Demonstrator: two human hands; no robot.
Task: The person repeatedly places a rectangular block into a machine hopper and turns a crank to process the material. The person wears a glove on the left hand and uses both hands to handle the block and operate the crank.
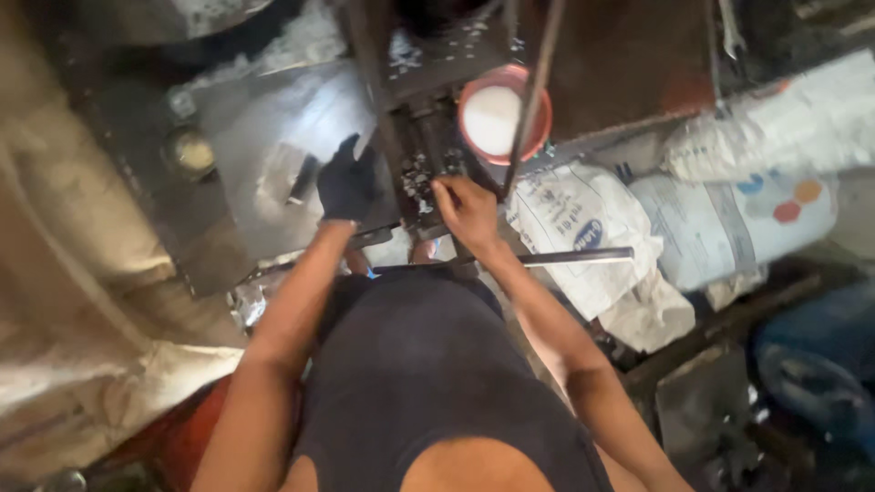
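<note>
My left hand (346,182) wears a dark glove and rests on a shiny metal sheet (273,137), its fingers around the sheet's edge next to a dark press machine (428,137). My right hand (467,210) is bare and lies on the machine's bed, fingers curled at small shiny metal bits (415,178). What the right fingers hold is too small to make out. A slanted metal lever (533,91) rises just right of that hand.
A red bowl with white contents (501,114) stands behind the machine. White sacks (583,228) pile up at the right, a horizontal metal bar (574,258) in front of them. A small round tin (193,150) sits at the left. A blue container (820,364) is at lower right.
</note>
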